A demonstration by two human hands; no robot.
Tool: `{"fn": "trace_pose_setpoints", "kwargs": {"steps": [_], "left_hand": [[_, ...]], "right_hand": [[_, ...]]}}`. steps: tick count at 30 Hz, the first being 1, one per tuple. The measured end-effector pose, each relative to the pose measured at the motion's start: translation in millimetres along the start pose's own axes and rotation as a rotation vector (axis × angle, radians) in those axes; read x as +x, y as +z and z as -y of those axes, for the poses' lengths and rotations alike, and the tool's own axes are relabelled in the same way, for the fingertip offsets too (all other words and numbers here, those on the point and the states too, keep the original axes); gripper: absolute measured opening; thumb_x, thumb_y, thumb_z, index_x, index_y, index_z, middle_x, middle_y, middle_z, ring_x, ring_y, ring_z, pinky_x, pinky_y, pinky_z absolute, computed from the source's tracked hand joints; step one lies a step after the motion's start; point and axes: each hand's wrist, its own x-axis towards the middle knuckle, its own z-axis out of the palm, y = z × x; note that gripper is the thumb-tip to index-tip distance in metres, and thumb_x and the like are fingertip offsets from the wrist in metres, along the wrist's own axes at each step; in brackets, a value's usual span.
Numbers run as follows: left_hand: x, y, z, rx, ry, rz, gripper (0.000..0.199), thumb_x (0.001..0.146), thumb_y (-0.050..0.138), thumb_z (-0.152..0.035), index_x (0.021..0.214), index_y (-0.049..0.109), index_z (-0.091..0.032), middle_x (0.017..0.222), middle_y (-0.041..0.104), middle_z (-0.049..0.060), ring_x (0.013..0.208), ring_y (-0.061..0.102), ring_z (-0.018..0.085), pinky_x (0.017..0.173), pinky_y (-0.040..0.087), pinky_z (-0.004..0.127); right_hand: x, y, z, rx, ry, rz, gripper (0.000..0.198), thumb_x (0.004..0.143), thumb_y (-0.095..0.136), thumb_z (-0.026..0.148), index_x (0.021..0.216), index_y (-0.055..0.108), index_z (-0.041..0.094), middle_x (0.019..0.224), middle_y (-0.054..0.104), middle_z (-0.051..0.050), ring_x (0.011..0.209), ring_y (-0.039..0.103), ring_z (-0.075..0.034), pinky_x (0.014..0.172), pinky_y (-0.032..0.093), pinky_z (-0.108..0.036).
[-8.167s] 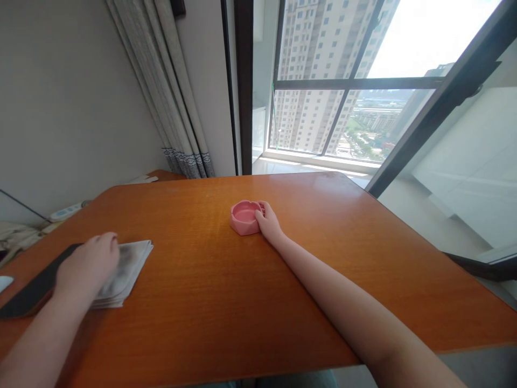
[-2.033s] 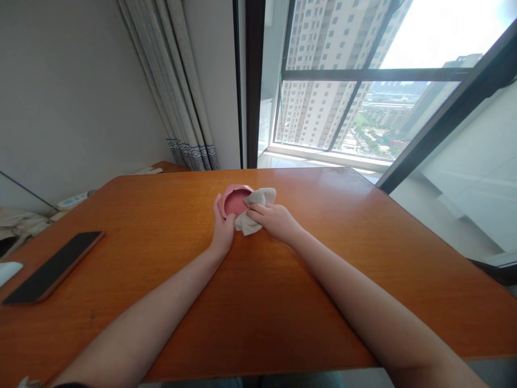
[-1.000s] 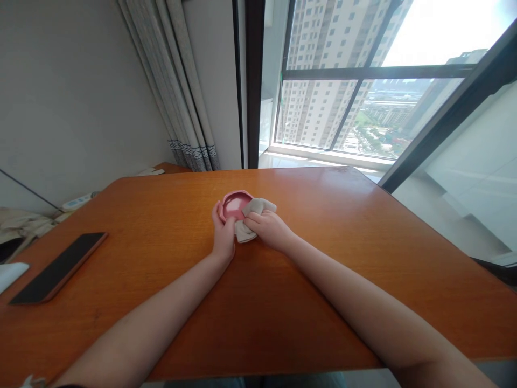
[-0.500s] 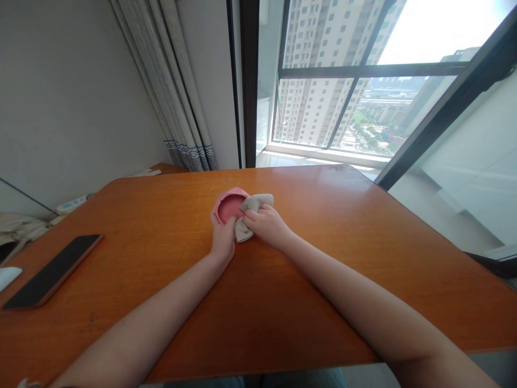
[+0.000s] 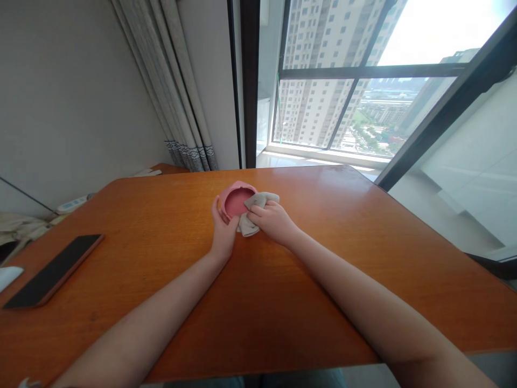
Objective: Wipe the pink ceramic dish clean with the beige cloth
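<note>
A pink bowl-like dish [image 5: 236, 201] with an angular outer rim and a round hollow is tilted toward me above the far half of the table. My left hand [image 5: 223, 229] grips its left and lower edge, thumb at the front. In my right hand [image 5: 274, 220] a light grey cloth [image 5: 262, 199] is bunched between the fingers. The cloth lies against the dish's right rim, and one end droops below toward the table. Fingertips of my right hand are partly hidden in the folds.
The brown wooden table [image 5: 283, 302] stretches out all around. On its left lies a dark flat slab with a reddish-brown edge [image 5: 56, 269], with a white object [image 5: 8, 277] beside it. A grey curtain [image 5: 173, 97] hangs behind, left of a large window [image 5: 335, 108].
The dish and both hands have shifted slightly away and to the right. My left fingers have loosened a little around the dish's side. The cloth stays at its right rim.
</note>
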Motion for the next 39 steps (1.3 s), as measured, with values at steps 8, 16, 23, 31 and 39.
{"fn": "trace_pose_setpoints", "kwargs": {"steps": [8,16,23,31,39], "left_hand": [[5,-6,11,0.051,-0.122,-0.023,0.058,0.068,0.052,-0.012,0.123,0.04,-0.024,0.11,0.057,0.003,0.093,0.058,0.017,0.082,0.05,0.03],[2,1,-5,0.021,-0.07,0.008,0.056,0.073,0.058,-0.022,0.126,0.039,-0.024,0.13,0.048,0.007,0.12,0.049,0.021,0.1,0.042,0.036],[6,1,3,0.015,-0.084,-0.03,0.051,0.065,0.058,-0.011,0.115,0.048,-0.019,0.115,0.057,0.007,0.106,0.057,0.021,0.092,0.048,0.035],[10,-5,4,0.119,-0.095,0.016,0.038,0.071,0.062,-0.025,0.107,0.05,-0.021,0.108,0.058,0.004,0.104,0.056,0.019,0.091,0.047,0.033],[-4,4,8,-0.057,-0.146,-0.045,0.061,0.073,0.058,-0.02,0.129,0.034,-0.026,0.123,0.054,0.007,0.102,0.058,0.018,0.088,0.049,0.031]], "right_hand": [[-2,6,-4,0.036,-0.007,0.008,0.023,0.093,0.04,0.014,0.099,0.062,0.016,0.098,0.062,-0.006,0.07,0.05,-0.013,0.063,0.029,-0.031],[-5,7,-2,0.054,0.044,0.036,0.024,0.093,0.04,0.016,0.088,0.063,0.017,0.097,0.062,-0.006,0.072,0.05,-0.013,0.063,0.028,-0.03],[-3,8,-1,0.06,0.05,0.025,0.023,0.093,0.04,0.016,0.095,0.062,0.016,0.102,0.061,-0.008,0.074,0.051,-0.014,0.065,0.031,-0.03],[-8,5,-11,0.05,0.076,0.092,0.024,0.094,0.039,0.02,0.091,0.063,0.017,0.099,0.06,-0.007,0.069,0.051,-0.012,0.063,0.031,-0.029],[-1,3,18,0.106,0.189,0.131,0.021,0.089,0.042,0.018,0.1,0.061,0.019,0.097,0.059,-0.006,0.061,0.05,-0.012,0.053,0.028,-0.028]]}}
